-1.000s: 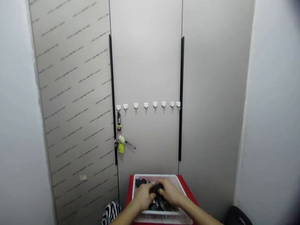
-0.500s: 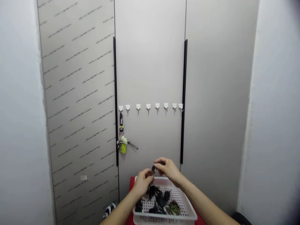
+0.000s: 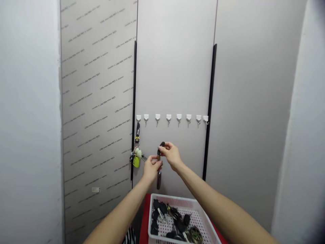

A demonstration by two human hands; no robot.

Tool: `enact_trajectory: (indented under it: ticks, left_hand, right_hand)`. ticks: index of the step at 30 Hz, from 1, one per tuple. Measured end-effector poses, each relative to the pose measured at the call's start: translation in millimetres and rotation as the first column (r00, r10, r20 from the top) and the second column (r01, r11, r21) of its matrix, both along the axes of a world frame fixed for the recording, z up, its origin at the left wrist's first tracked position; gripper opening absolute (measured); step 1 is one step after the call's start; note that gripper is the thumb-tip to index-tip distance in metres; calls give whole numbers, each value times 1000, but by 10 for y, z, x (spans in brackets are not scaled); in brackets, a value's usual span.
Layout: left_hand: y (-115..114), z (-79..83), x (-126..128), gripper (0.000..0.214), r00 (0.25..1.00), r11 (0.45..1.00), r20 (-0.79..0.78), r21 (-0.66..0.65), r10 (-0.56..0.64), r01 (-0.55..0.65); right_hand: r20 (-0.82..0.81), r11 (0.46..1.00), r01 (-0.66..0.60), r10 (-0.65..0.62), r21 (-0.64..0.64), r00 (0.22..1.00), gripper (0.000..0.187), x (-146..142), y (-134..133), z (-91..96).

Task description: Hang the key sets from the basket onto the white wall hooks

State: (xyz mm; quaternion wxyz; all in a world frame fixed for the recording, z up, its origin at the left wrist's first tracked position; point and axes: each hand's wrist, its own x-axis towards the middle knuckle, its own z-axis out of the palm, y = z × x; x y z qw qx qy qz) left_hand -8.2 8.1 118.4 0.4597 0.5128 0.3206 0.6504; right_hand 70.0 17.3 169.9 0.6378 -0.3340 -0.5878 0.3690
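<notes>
Pinched at its top loop by the right hand (image 3: 172, 156) and steadied mid-length by the left hand (image 3: 151, 168), the dark key fob (image 3: 158, 179) hangs below the row of hooks (image 3: 168, 117), roughly under the third from the left; gripped from above, its weight likely sets the long axis vertical, heavy end pointing down

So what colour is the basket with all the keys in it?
The basket is white, with little holes all over. It shows best in the head view.
</notes>
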Motion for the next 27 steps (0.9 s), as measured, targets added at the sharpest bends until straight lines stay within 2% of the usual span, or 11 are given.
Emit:
enact_trajectory:
  ticks: [4,7,13,16,19,23,27]
  left_hand:
    - [104,209,-152,23,991,988,42,78,127,-130]
    - [217,334,-282,18,981,975,33,105,191,-194]
    - [478,505,-531,13,939,940,-95,110,332,-322]
    - [593,565,-598,13,909,918,-148,141,389,-370]
    - [670,601,-613,12,906,915,-151,153,395,-373]
    - [701,623,-595,12,928,933,-130,146,349,-330]
    - [705,638,-576,13,924,934,-161,143,347,-326]
  right_hand:
    - [74,996,5,-12,92,997,22,-267,202,249]
    - [117,993,46,-59,108,991,25,-453,389,391]
    - [177,970,190,-216,152,960,28,-642,697,553]
    - [212,963,215,-247,163,946,27,-669,786,630]
    - [262,962,217,-256,167,931,26,-694,853,701]
    - [315,938,285,-337,199,887,23,-720,941,758]
    - [369,928,332,-373,170,851,18,-716,1021,784]
